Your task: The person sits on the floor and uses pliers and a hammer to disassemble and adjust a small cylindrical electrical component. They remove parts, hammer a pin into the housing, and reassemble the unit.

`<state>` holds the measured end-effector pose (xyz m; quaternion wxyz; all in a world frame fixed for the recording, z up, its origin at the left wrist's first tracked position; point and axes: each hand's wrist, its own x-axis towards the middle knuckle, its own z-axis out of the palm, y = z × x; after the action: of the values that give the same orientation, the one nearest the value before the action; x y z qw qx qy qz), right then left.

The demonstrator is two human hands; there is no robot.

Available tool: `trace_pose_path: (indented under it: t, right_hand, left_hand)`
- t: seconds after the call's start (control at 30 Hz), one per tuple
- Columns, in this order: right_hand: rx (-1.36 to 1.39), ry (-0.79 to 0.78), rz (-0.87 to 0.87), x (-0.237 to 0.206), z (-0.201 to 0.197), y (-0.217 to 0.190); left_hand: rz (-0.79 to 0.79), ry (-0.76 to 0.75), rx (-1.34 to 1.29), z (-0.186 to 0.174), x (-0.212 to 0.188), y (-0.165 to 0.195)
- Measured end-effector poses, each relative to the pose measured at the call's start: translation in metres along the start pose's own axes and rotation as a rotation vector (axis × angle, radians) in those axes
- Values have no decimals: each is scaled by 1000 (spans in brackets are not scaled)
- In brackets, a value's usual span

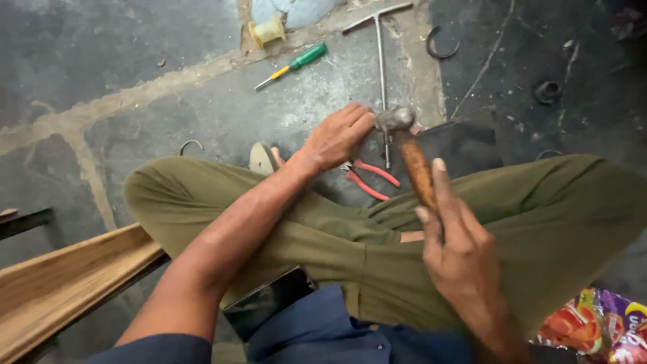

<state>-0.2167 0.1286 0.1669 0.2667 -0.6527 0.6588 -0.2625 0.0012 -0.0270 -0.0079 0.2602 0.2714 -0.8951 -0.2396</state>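
Hammer, centre frame above the crossed legs: steel head heavy, wooden handle stiff, worn, probably slick; judged best gripped low on the handle. Right hand is wrapped around that handle. Left hand curls its fingers at the head, over something hidden on the dark block. Red-handled pliers are partly covered; the T-handle wrench is cut off at upper centre.

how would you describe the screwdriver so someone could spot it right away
Start at the pale cement seam crossing the dark floor beyond the person's crossed legs. Along it, left of the long T-shaped metal tool and below the yellow spool, lies the screwdriver. It alone has a green handle with a yellow collar.
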Motion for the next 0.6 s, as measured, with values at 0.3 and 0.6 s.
trace_pose_path:
  t: [0.3,0.6]
  right_hand:
    - [-31,197,-65,-6,-31,-3]
    - [33,130,-39,-11,-13,-2]
  left_hand:
    - [-243,115,-183,1,-3,14]
    - [-224,108,-288,0,-3,15]
